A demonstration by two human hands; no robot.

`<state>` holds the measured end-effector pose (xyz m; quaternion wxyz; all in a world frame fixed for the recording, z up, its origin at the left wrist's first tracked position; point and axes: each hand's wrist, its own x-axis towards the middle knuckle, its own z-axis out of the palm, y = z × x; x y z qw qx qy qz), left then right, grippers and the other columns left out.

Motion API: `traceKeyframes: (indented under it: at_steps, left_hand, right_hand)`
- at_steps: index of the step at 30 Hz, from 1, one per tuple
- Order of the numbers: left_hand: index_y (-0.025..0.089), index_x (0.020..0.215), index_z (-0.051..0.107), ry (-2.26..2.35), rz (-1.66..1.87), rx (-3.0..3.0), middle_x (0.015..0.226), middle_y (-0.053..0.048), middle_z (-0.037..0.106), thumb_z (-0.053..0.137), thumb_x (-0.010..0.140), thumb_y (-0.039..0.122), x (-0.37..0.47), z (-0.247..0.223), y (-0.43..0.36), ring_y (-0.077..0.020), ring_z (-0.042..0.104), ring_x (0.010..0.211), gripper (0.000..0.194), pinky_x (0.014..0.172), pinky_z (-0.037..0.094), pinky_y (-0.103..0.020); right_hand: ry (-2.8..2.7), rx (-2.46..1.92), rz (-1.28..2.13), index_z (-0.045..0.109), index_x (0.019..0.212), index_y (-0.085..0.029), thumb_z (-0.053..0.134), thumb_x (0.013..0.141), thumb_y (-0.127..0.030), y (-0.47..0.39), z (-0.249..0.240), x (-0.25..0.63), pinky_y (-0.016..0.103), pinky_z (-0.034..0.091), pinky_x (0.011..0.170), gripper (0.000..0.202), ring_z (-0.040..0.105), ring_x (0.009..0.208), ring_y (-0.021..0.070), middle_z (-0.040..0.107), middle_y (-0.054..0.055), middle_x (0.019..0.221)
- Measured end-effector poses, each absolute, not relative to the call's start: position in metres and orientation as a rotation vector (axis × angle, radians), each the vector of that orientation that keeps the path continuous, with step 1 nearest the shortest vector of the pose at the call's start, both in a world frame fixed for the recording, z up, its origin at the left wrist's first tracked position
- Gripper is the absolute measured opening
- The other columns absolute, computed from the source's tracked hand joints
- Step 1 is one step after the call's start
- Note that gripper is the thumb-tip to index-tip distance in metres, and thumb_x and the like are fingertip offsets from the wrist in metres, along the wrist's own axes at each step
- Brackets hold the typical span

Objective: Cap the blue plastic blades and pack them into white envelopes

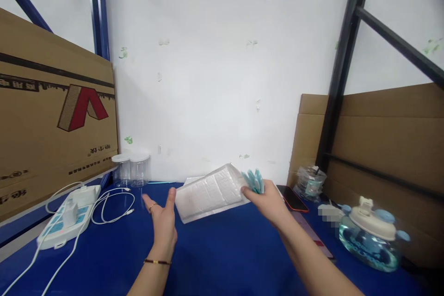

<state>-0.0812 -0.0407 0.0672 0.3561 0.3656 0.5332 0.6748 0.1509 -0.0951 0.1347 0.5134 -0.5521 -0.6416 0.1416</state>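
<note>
A white padded envelope point(211, 194) hangs tilted over the blue table point(222, 249). My right hand point(262, 196) pinches its right end, together with several light blue strips point(254, 180) that stick up above the fingers. What the strips are, I cannot make out. Just left of the envelope is my left hand point(162, 217), with thumb and fingers spread and nothing between them. A thin dark bracelet circles the left wrist.
At the left are a white power strip point(81, 196) with cables and two clear jars point(139, 171). On the right stand a water bottle point(371, 236), a phone point(294, 199) and a plastic-wrapped item point(310, 182). Cardboard point(52, 115) borders the left side.
</note>
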Motion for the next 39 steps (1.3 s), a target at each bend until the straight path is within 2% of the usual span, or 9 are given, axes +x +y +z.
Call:
traceKeyframes:
  at_steps: [3, 6, 10, 13, 15, 21, 27, 31, 39]
  left_hand:
    - [0.022, 0.143, 0.005, 1.452, 1.771, 1.777, 0.153, -0.009, 0.002, 0.079, 0.046, 0.053, -0.066, 0.072, -0.060, -0.0345, -0.002, 0.138, 0.126, 0.113, 0.005, -0.046]
    - [0.021, 0.142, 0.017, 1.324, 1.545, 2.148, 0.149, -0.011, 0.021, 0.082, 0.041, 0.044, -0.036, 0.079, -0.069, -0.0392, 0.007, 0.136, 0.122, 0.111, -0.002, -0.052]
    - [0.023, 0.130, 0.039, 1.306, 1.494, 2.147, 0.124, -0.010, 0.054, 0.071, 0.056, 0.023, -0.013, 0.083, -0.062, -0.0348, 0.042, 0.118, 0.081, 0.108, 0.013, -0.049]
    - [0.024, 0.114, 0.051, 1.395, 1.399, 2.123, 0.102, -0.007, 0.064, 0.064, 0.063, 0.023, -0.010, 0.087, -0.054, -0.0315, 0.056, 0.096, 0.053, 0.090, 0.034, -0.041]
    - [0.025, 0.110, 0.051, 1.445, 1.375, 2.053, 0.092, -0.005, 0.065, 0.062, 0.067, 0.029, -0.008, 0.091, -0.051, -0.0281, 0.059, 0.085, 0.044, 0.076, 0.039, -0.034]
    - [0.026, 0.103, 0.050, 1.318, 1.451, 1.899, 0.084, -0.001, 0.065, 0.066, 0.067, 0.038, 0.012, 0.097, -0.052, -0.0206, 0.060, 0.073, 0.041, 0.061, 0.036, -0.024]
    - [0.024, 0.102, 0.047, 1.195, 1.561, 1.788, 0.086, 0.000, 0.065, 0.068, 0.065, 0.034, 0.029, 0.091, -0.060, -0.0188, 0.061, 0.073, 0.044, 0.063, 0.041, -0.024]
    - [0.023, 0.101, 0.047, 1.136, 1.609, 1.727, 0.087, 0.000, 0.064, 0.066, 0.065, 0.032, 0.028, 0.088, -0.062, -0.0172, 0.061, 0.073, 0.042, 0.063, 0.042, -0.024]
    - [0.024, 0.110, 0.044, 1.171, 1.651, 1.715, 0.093, -0.002, 0.063, 0.070, 0.061, 0.031, 0.027, 0.084, -0.057, -0.0196, 0.060, 0.078, 0.055, 0.065, 0.041, -0.025]
  right_hand:
    - [-1.561, -1.319, 0.514, 0.039, 0.054, -0.021, 0.057, 0.069, -0.031, -0.094, 0.138, 0.154, 0.023, 0.025, 0.044, 0.026, 0.032, 0.044, 0.0092, 0.034, -0.007, 0.046]
    - [-1.610, -1.304, 0.569, 0.046, 0.057, -0.019, 0.059, 0.068, -0.029, -0.093, 0.133, 0.152, 0.023, 0.028, 0.046, 0.020, 0.035, 0.046, 0.0094, 0.039, -0.007, 0.048]
    - [-1.603, -1.298, 0.580, 0.057, 0.066, -0.016, 0.064, 0.067, -0.031, -0.090, 0.131, 0.156, 0.024, 0.032, 0.049, 0.017, 0.041, 0.049, 0.0112, 0.047, -0.005, 0.052]
    - [-1.456, -1.150, 0.685, 0.060, 0.079, -0.016, 0.068, 0.068, -0.038, -0.089, 0.145, 0.167, 0.023, 0.030, 0.045, 0.026, 0.037, 0.043, 0.0096, 0.042, -0.008, 0.048]
    - [-1.309, -0.926, 0.789, 0.058, 0.080, -0.017, 0.064, 0.074, -0.043, -0.091, 0.165, 0.172, 0.023, 0.031, 0.043, 0.028, 0.034, 0.039, 0.0080, 0.038, -0.009, 0.046]
    - [-1.161, -0.632, 0.771, 0.055, 0.077, -0.018, 0.062, 0.076, -0.049, -0.091, 0.217, 0.150, 0.030, 0.048, 0.069, 0.032, 0.066, 0.070, 0.0195, 0.065, 0.000, 0.059]
    - [-1.103, -0.792, 0.772, 0.057, 0.078, -0.017, 0.063, 0.074, -0.054, -0.074, 0.190, 0.120, 0.031, 0.048, 0.071, 0.038, 0.066, 0.088, 0.0255, 0.073, 0.006, 0.072]
    - [-1.102, -0.855, 0.788, 0.062, 0.075, -0.015, 0.059, 0.073, -0.059, -0.067, 0.180, 0.121, 0.031, 0.048, 0.065, 0.045, 0.064, 0.088, 0.0267, 0.073, 0.010, 0.085]
    - [-1.216, -0.869, 0.627, 0.068, 0.075, -0.014, 0.057, 0.076, -0.058, -0.067, 0.185, 0.118, 0.031, 0.045, 0.074, 0.046, 0.062, 0.087, 0.0234, 0.072, 0.008, 0.085]
